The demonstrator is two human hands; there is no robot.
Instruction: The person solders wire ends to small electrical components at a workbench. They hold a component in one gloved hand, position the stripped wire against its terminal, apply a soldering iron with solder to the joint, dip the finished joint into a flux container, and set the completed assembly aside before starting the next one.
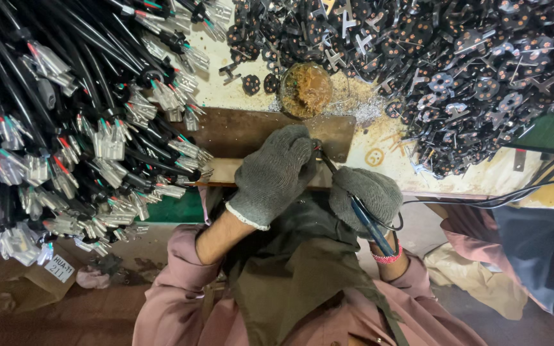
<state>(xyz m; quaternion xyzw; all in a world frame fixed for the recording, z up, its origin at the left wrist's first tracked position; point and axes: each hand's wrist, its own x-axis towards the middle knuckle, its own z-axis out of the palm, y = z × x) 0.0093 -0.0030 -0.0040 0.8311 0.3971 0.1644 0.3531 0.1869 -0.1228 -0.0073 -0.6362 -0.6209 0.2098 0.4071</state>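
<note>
Big bundle of black cables [65, 122] with metal terminals and red/green cores fills 9 to 11 o'clock, ends fanning toward centre. Heap of black round plug inserts with metal prongs [444, 70] covers 12 to 2 o'clock on the cream worktop [379, 138]. Brown metal plate [245, 131] lies at centre, just above the hands. Olive apron [290, 282] over pink sleeves at 6 o'clock. Round tin of brownish flux or tip cleaner [306, 90] sits at 12 o'clock, touching the plate's far edge, grey crumbs around it.

Left hand [274, 173], grey knit glove, fingers curled closed over something small at the plate's near edge; the piece is hidden, cannot tell what. Right hand [367, 192], grey glove, pink bead bracelet at the wrist, fist wrapped around a blue-handled soldering iron [370, 224]; handle runs toward 5 o'clock, tip points toward 11 o'clock and meets the left fingertips. Black cord [482, 202] trails off to 3 o'clock.
</note>
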